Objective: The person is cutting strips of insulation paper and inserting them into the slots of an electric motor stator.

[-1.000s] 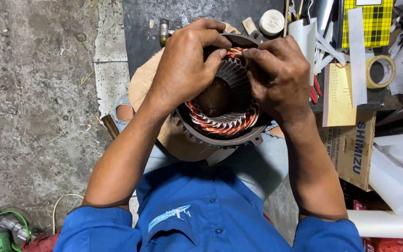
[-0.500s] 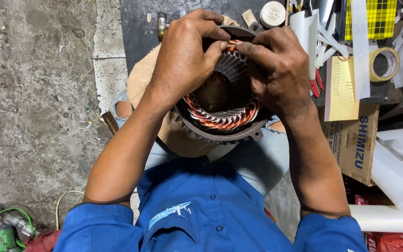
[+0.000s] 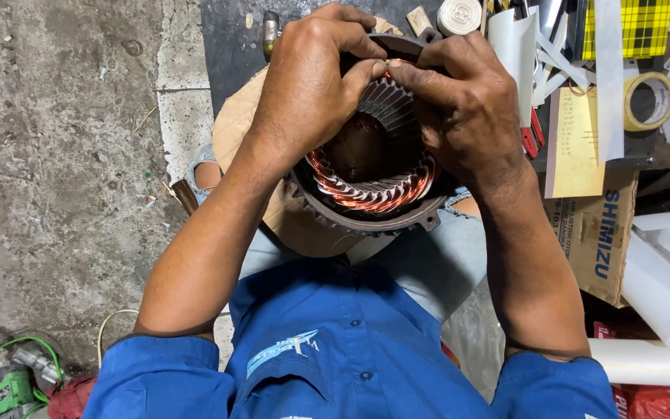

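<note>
while both hands meet at the far rim of the motor stator (image 3: pixel 366 194), the left hand (image 3: pixel 304 85) curls over that rim with its thumb pressed down into the bore, and the right hand (image 3: pixel 467 109) closes in from the other side, fingertips pinching at the same spot. thumb and fingers of the two hands touch there, gripping something small at the slot edge; what it is cannot be told. the stator rests on the person's lap, directly under the hands, its round metal housing open toward the camera. copper windings (image 3: pixel 370 194) lie coiled along the near inner edge, below the hands, and the ribbed slots of the core show just under the thumbs. a piece of brown cardboard (image 3: pixel 230 132) lies beneath the stator, showing out to the left of the left wrist. beyond the right hand sit a roll of tape (image 3: pixel 649 101), a yellow checked sheet (image 3: pixel 630 27) and white paper strips (image 3: pixel 537 46). a cardboard box (image 3: pixel 595 233) stands just right of the right forearm. far below the left elbow, on the concrete floor (image 3: pixel 56 155), lies a green power tool (image 3: pixel 5 388).
</note>
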